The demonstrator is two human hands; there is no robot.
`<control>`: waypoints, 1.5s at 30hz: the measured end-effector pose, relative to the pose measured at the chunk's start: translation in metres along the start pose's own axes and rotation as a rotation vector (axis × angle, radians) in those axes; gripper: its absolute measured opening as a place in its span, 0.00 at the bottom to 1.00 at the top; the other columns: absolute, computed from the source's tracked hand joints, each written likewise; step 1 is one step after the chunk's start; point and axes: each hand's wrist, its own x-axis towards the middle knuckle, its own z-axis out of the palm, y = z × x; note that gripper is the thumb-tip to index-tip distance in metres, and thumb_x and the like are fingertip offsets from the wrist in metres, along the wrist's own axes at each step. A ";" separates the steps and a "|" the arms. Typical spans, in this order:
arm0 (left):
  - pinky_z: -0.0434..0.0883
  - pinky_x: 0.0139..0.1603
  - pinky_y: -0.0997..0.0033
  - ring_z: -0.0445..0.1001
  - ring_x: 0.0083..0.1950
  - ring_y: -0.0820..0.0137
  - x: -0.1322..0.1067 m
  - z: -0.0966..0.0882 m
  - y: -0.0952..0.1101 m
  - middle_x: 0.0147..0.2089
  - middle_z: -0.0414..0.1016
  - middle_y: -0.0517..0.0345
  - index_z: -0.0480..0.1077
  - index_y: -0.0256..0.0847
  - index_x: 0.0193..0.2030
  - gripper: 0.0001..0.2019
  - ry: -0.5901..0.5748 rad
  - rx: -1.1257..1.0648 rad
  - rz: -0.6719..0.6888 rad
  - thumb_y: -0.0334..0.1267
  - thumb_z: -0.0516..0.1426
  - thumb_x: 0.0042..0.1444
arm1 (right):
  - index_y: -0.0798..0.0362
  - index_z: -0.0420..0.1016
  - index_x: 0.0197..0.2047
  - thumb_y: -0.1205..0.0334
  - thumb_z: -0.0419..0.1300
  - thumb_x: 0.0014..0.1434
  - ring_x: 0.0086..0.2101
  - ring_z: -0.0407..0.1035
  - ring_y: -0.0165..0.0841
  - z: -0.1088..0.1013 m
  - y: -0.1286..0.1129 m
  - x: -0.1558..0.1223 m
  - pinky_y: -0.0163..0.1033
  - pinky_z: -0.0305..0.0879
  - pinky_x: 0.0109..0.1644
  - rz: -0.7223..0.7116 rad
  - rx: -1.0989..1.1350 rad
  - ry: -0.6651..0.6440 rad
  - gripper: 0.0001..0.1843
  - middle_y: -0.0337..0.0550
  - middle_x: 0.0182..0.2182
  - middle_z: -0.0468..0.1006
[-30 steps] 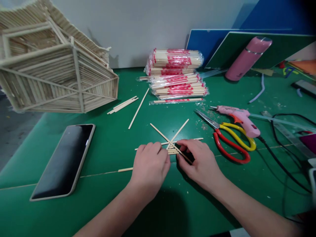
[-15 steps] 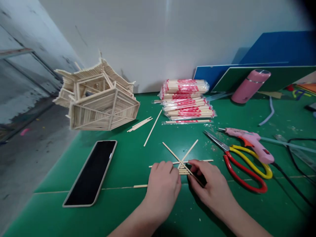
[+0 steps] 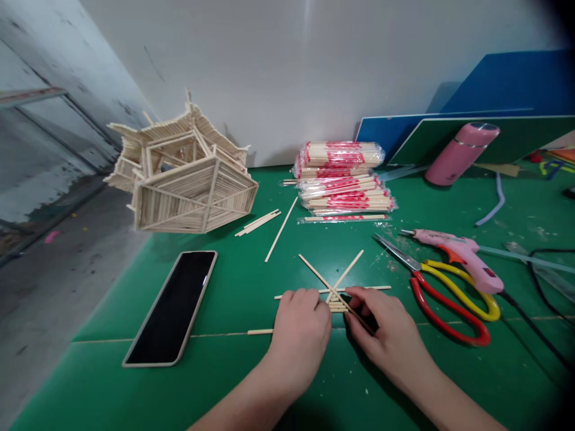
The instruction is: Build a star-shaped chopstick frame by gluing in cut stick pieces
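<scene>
Several wooden chopsticks [image 3: 310, 266] lie crossed in a star shape on the green table, with shorter parallel sticks [image 3: 338, 306] at the crossing. My left hand [image 3: 302, 326] is closed over the left part of this frame, and a stick end [image 3: 259, 331] pokes out on its left. At the right side, my right hand [image 3: 386, 326] has thumb and fingers curled round the frame's edge, gripping the chopsticks. Fingertips of the left hand are hidden beneath it. Past the hands lie a single loose chopstick [image 3: 281, 230] and several shorter stick pieces [image 3: 257, 222].
A model building of sticks [image 3: 197, 197] stands at back left, above a phone [image 3: 173, 308]. Wrapped chopstick bundles [image 3: 344, 185] lie at the back. Scissors [image 3: 431, 287], a pink glue gun [image 3: 467, 254] with its cord and a pink bottle [image 3: 462, 154] are on the right.
The whole view has shifted slightly, so things appear a little further right and higher. Both hands keep their hold on the chopsticks, with hardly any movement.
</scene>
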 end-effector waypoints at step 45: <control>0.58 0.30 0.68 0.65 0.30 0.68 0.006 0.003 -0.005 0.27 0.67 0.55 0.69 0.38 0.27 0.11 -0.079 -0.092 -0.014 0.33 0.47 0.55 | 0.52 0.60 0.49 0.68 0.56 0.49 0.29 0.65 0.29 -0.004 -0.003 0.003 0.37 0.56 0.37 0.101 0.102 -0.020 0.22 0.36 0.31 0.72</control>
